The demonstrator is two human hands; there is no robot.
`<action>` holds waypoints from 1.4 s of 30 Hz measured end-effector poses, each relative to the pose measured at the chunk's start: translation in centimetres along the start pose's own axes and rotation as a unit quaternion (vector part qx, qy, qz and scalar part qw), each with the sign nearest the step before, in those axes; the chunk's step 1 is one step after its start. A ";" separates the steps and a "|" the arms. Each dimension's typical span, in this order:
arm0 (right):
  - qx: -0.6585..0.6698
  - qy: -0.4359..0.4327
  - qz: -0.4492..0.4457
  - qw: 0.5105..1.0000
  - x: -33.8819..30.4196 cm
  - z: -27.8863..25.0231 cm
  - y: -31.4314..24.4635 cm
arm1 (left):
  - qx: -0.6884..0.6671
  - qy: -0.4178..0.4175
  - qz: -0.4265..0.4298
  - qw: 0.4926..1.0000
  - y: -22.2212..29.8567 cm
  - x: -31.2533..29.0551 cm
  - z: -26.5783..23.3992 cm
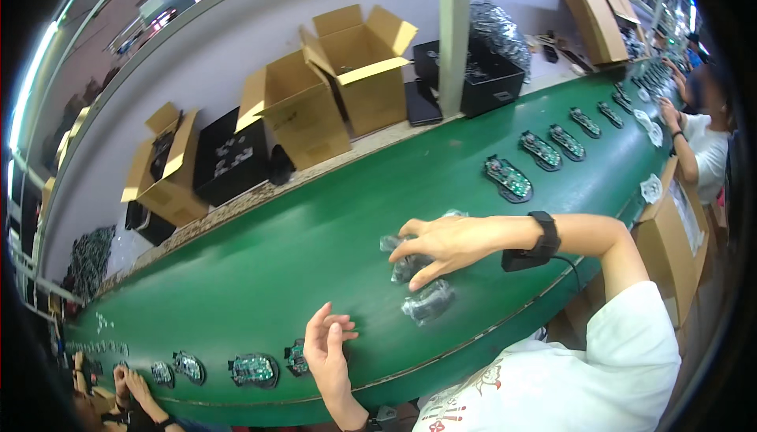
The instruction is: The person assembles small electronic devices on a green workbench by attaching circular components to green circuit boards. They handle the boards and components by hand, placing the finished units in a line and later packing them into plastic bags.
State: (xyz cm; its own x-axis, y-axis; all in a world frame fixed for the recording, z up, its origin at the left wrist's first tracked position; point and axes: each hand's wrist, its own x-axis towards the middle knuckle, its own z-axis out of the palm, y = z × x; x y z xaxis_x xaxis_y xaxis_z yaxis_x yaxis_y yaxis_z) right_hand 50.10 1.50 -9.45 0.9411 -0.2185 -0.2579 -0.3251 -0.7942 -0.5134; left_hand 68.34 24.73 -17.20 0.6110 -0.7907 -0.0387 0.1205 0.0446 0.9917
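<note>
My right hand (441, 249) reaches over the green belt with its fingers spread, above several dark parts in clear plastic wrap. One wrapped part (430, 302) lies just below its fingertips; another (406, 269) is partly covered by the fingers. Whether the fingers touch the wrap, I cannot tell. My left hand (330, 347) is raised near the belt's front edge, palm up, with loosely bent fingers and nothing seen in it. Beside it, partly hidden, sits a mouse-shaped base with a green circuit board (296, 358). A similar base (254, 370) lies farther left.
More circuit-board bases (509, 179) line the belt (331, 235) toward the far right. Open cardboard boxes (303, 108) and black bins (493, 85) stand along the back ledge, by a post (453, 37). Co-workers' hands (134, 385) are at lower left; another person (706, 132) sits right.
</note>
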 end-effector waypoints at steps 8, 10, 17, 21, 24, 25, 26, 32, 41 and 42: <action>-0.108 0.219 0.039 0.969 -4.7 0.4 4.3 | 0.047 -0.033 -0.012 0.998 0.3 0.4 0.3; -0.081 0.189 0.052 0.977 -5.9 0.4 4.2 | 0.049 -0.060 -0.017 0.997 0.4 0.2 1.1; -0.169 0.194 0.023 0.966 -5.3 2.4 5.1 | 0.141 -0.288 -0.010 0.947 3.1 0.3 6.3; -0.106 0.210 0.006 0.972 -5.7 2.1 6.7 | 0.210 -0.429 0.003 0.879 3.6 0.7 9.1; -0.006 0.175 0.036 0.984 -6.3 1.7 5.1 | 0.278 -0.426 0.046 0.860 3.0 0.2 9.6; 0.029 0.164 0.035 0.985 -6.5 2.0 4.8 | 0.296 -0.419 0.086 0.854 2.0 0.2 9.6; 0.065 0.153 0.036 0.985 -6.2 2.2 4.5 | 0.325 -0.400 0.106 0.850 1.2 0.1 9.3; 0.222 0.252 0.069 0.939 -6.1 1.8 5.0 | 0.387 -0.256 0.128 0.876 2.2 1.4 9.9; 0.246 0.359 -0.028 0.900 -5.8 2.6 1.9 | 0.262 -0.257 0.221 0.903 2.5 2.1 14.9; 0.269 0.354 -0.030 0.895 -6.0 2.6 1.9 | 0.236 -0.248 0.177 0.923 2.5 2.2 15.1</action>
State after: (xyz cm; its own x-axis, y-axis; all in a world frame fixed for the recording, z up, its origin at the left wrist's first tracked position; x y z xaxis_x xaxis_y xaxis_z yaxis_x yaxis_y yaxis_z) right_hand 43.55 2.77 -10.99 0.7188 -0.6412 0.2687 -0.0905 -0.4696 -0.8782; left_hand 58.16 13.88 -12.90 0.0999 -0.9650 0.2423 -0.4442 0.1747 0.8787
